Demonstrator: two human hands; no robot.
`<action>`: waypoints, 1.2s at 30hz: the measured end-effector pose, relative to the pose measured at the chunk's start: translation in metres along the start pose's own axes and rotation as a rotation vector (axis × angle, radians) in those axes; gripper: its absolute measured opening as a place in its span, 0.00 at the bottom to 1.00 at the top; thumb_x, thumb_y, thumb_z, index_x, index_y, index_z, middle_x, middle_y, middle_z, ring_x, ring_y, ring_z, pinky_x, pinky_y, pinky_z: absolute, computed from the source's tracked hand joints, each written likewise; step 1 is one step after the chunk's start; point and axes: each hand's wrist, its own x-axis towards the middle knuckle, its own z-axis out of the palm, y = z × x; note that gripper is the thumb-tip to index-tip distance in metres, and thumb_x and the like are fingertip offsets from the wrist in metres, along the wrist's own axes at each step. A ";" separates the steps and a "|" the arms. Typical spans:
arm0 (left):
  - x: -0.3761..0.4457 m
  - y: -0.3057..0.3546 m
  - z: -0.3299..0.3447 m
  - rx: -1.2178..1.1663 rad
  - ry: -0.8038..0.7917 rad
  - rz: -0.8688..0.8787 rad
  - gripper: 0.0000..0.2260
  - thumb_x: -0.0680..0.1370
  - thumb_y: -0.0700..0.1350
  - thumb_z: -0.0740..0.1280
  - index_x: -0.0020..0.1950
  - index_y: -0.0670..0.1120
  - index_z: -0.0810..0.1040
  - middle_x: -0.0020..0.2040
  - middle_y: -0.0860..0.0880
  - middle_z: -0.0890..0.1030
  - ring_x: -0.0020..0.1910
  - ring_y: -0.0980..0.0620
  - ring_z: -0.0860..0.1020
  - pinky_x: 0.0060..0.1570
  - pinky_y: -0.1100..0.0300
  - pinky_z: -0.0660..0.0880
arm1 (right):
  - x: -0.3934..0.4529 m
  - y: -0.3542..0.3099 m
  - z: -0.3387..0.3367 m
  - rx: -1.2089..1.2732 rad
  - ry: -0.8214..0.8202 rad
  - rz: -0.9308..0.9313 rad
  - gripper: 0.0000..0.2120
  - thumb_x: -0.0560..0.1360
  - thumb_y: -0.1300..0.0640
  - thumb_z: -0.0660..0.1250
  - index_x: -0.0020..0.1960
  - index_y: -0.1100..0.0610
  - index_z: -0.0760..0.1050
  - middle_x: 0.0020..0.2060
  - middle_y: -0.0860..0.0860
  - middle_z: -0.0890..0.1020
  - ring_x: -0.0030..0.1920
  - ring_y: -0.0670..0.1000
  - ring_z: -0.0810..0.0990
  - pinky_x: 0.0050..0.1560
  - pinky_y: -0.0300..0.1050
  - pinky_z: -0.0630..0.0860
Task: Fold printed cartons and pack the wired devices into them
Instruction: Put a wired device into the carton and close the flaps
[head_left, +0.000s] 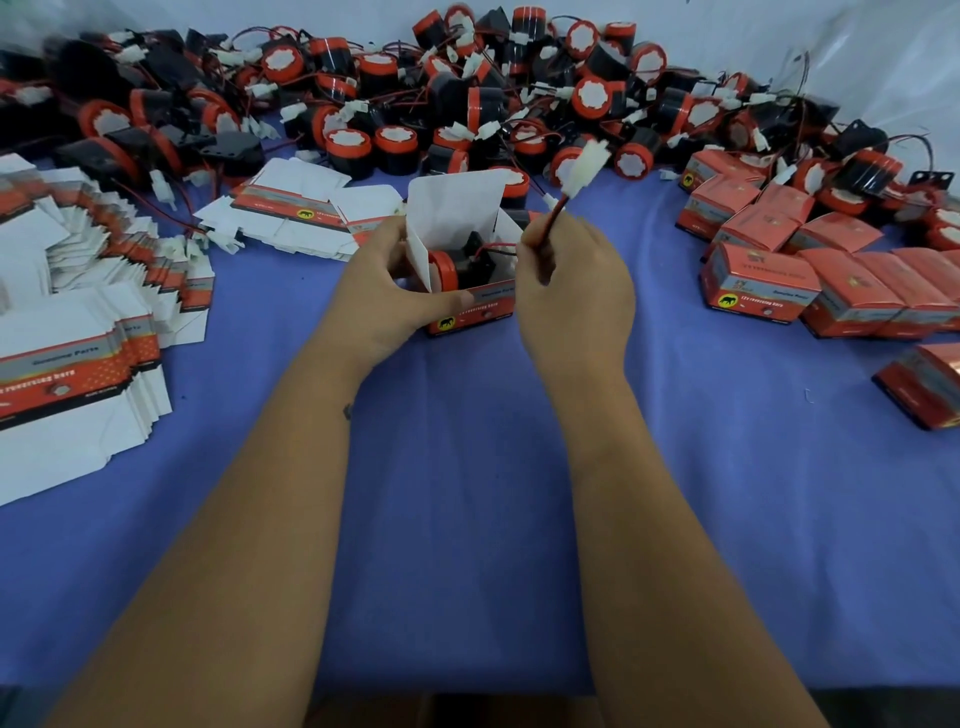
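Observation:
An open red printed carton (480, 309) stands on the blue cloth at the centre, its white flaps up. A black device with a red rim (452, 267) lies inside it. My left hand (387, 291) grips the carton's left side, thumb across the front wall. My right hand (569, 283) pinches the device's red and black wire (553, 213) just right of the carton. The wire's white connector (587, 166) sticks up above that hand.
A big heap of loose red and black wired devices (415, 98) fills the back of the table. Flat unfolded cartons (78, 332) lie fanned at the left, a few more (291, 208) behind the carton. Closed packed cartons (810, 260) cluster at the right.

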 end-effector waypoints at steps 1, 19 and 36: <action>0.000 0.000 0.000 0.003 0.001 0.006 0.33 0.70 0.41 0.79 0.71 0.47 0.70 0.63 0.51 0.79 0.62 0.55 0.77 0.59 0.62 0.76 | 0.001 0.002 0.001 -0.075 -0.010 -0.035 0.07 0.79 0.60 0.62 0.47 0.61 0.77 0.41 0.53 0.80 0.44 0.55 0.76 0.38 0.49 0.71; 0.000 0.000 0.003 0.003 -0.002 0.025 0.31 0.69 0.43 0.80 0.69 0.51 0.72 0.59 0.56 0.80 0.58 0.61 0.78 0.51 0.69 0.77 | 0.003 -0.010 -0.003 0.534 -0.047 0.344 0.11 0.71 0.65 0.73 0.35 0.55 0.73 0.30 0.46 0.79 0.32 0.43 0.79 0.36 0.35 0.76; 0.002 -0.004 0.009 0.161 0.365 0.000 0.29 0.68 0.55 0.78 0.64 0.51 0.70 0.59 0.55 0.78 0.57 0.55 0.76 0.47 0.64 0.75 | 0.007 0.011 0.002 -0.157 -0.433 0.221 0.14 0.72 0.69 0.64 0.53 0.56 0.79 0.57 0.52 0.73 0.50 0.54 0.75 0.46 0.48 0.75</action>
